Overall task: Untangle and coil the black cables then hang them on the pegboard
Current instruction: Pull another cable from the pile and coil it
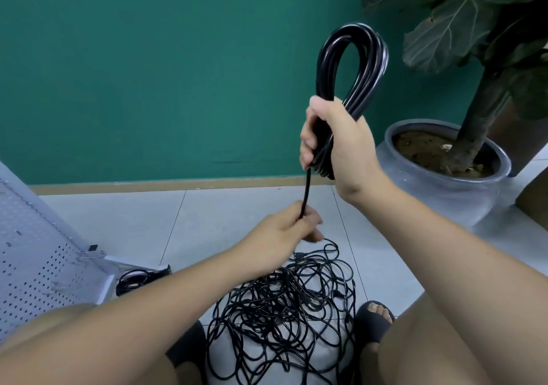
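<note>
My right hand (335,144) grips a coil of black cable (353,58) held upright, its loop rising above my fist. One strand of that cable (307,189) drops straight down from the coil into my left hand (284,239), whose fingers are curled round it. Below my left hand a tangled heap of black cables (284,319) lies on the tiled floor between my feet. The white pegboard (35,254) leans at the left edge, with no cable hanging on its visible part. A second small bundle of black cable (139,278) lies on the floor at the pegboard's foot.
A grey ceramic pot (444,189) with a large-leaved plant (474,28) stands on the floor at the right, close to my right forearm. A green wall with a wooden skirting board (178,184) runs behind. My sandalled right foot (373,319) is beside the heap.
</note>
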Demonstrator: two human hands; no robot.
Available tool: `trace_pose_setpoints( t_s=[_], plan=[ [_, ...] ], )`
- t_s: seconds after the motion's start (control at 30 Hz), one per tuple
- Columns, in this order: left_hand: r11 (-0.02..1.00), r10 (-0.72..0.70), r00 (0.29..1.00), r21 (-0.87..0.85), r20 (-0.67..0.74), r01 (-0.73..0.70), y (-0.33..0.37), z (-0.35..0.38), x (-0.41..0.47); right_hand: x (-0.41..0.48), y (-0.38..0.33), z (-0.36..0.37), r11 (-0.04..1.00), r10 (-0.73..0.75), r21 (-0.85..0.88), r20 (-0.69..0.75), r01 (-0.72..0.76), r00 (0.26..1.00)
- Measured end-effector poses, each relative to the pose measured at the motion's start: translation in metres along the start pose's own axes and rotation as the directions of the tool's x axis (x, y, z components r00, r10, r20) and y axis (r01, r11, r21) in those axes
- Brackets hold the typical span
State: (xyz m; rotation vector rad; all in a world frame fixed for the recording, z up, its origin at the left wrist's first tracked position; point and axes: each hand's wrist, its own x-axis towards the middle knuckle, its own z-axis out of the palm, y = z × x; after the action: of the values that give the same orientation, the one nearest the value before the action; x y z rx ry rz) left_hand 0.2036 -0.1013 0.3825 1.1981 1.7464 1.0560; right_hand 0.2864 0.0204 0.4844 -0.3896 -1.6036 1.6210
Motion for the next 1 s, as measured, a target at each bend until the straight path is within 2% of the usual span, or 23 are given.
trace_pose_setpoints(
  t_s=[0.13,0.3,0.37,0.47,0.53,0.6,0.73,0.83,0.9,1.0],
  plan=[
    [0.993,-0.005,0.996,0.118,0.093,-0.006,-0.014,0.019,-0.006,0.002,-0.004,-0.005,0.995,-0.071,-0.074,-0.098,0.064,0.993],
    [0.964,-0.029,0.995,0.265,0.092,0.004,-0.005,0.015,-0.012,0.01,0.002,-0.016,0.952,-0.147,-0.295,-0.183,0.089,0.972],
    [0.957,-0.002,0.997,0.288,0.082,-0.022,0.003,0.01,-0.016,0.015,0.007,-0.023,0.877,-0.156,-0.474,-0.144,0.071,0.977],
    [0.932,0.082,0.997,0.355,-0.012,-0.072,0.015,-0.004,-0.021,0.019,0.018,-0.036,0.702,-0.093,-0.711,-0.03,0.044,0.995],
    [0.918,0.119,0.991,0.389,-0.065,-0.084,0.023,-0.015,-0.024,0.017,0.026,-0.04,0.606,-0.016,-0.794,0.041,0.042,0.999],
    [0.916,0.141,0.986,0.391,-0.091,-0.095,0.032,-0.027,-0.028,0.013,0.036,-0.042,0.566,0.056,-0.823,0.089,0.042,0.994],
    [0.923,0.204,0.972,0.354,-0.119,-0.151,0.041,-0.05,-0.036,-0.001,0.053,-0.039,0.559,0.168,-0.826,0.196,0.07,0.966],
    [0.955,0.241,0.958,0.211,-0.158,-0.206,0.041,-0.069,-0.035,-0.013,0.061,-0.034,0.607,0.228,-0.788,0.293,0.1,0.929],
    [0.967,0.246,0.961,0.104,-0.129,-0.233,0.041,-0.081,-0.033,-0.023,0.063,-0.028,0.646,0.249,-0.754,0.355,0.119,0.901],
    [0.951,0.28,0.954,0.162,-0.104,-0.262,0.043,-0.095,-0.031,-0.036,0.059,-0.019,0.711,0.309,-0.701,0.383,0.056,0.87]
  ],
)
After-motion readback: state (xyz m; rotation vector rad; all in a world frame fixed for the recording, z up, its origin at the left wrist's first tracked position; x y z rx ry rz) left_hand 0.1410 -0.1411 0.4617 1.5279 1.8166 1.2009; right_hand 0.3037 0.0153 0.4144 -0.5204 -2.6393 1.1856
